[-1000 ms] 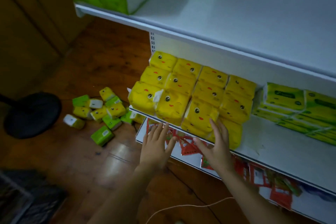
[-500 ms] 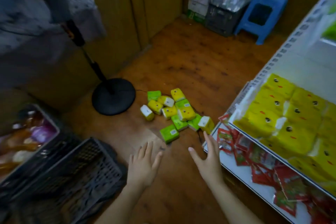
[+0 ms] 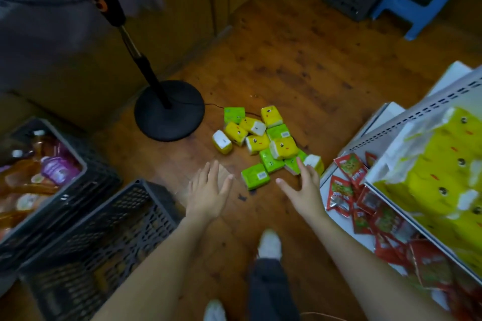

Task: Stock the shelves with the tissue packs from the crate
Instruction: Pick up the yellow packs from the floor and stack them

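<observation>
Both arms are out, fingers spread flat, holding nothing. The left hand (image 3: 208, 198) hovers over the floor (image 3: 287, 60), the right hand (image 3: 305, 190) over the near edge of the tissue packs (image 3: 260, 143), heaped on the floor between the fan base (image 3: 169, 112) and the shelf (image 3: 417, 109) corner.

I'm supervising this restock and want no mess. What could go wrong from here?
The fan cord runs into the loose tissue packs; grabbing there may snag it. The yellow packs sit at the edge of the shelf near the right hand; rising could knock them down.
</observation>
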